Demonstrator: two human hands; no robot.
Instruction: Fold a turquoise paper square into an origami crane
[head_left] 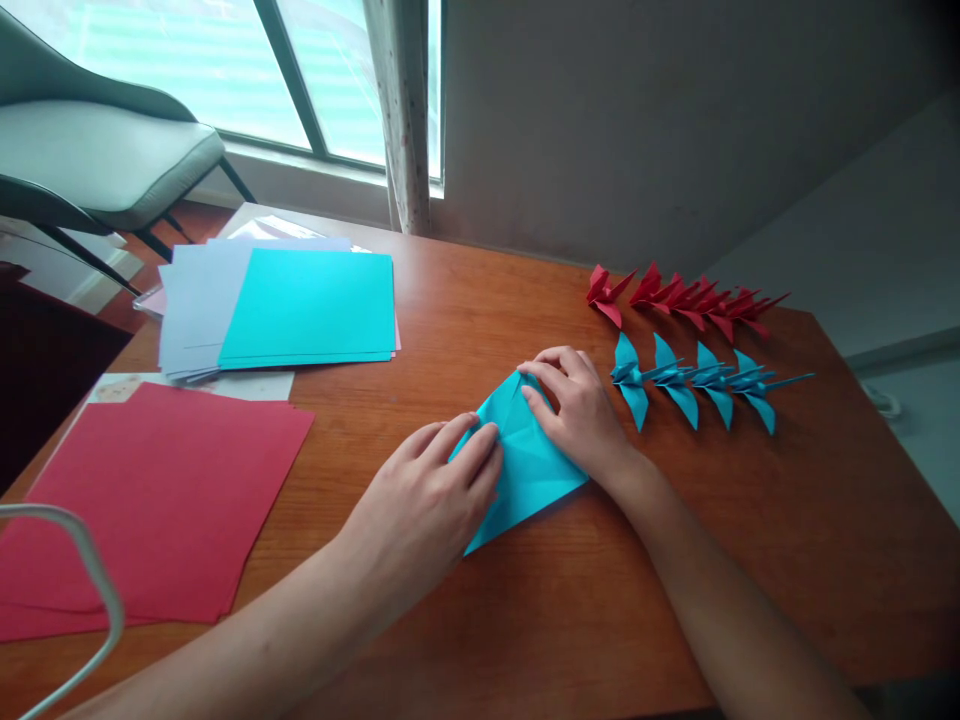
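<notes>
Head view: two hands are on one folded blue paper [536,462], which lies on the brown table [825,570]. The left hand [439,475] bends its fingers over the paper's left edge. The right hand [576,402] has a finger and thumb at the top corner. Fingers hide some spots, so I cannot tell if either hand is pinching. Four blue paper birds [631,377] sit in a row near the right hand, with red paper birds [699,297] behind them. Red sheets [165,500] lie to the left.

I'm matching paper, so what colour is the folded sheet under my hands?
The folded sheet is turquoise blue; it shows best in the head view.
</notes>
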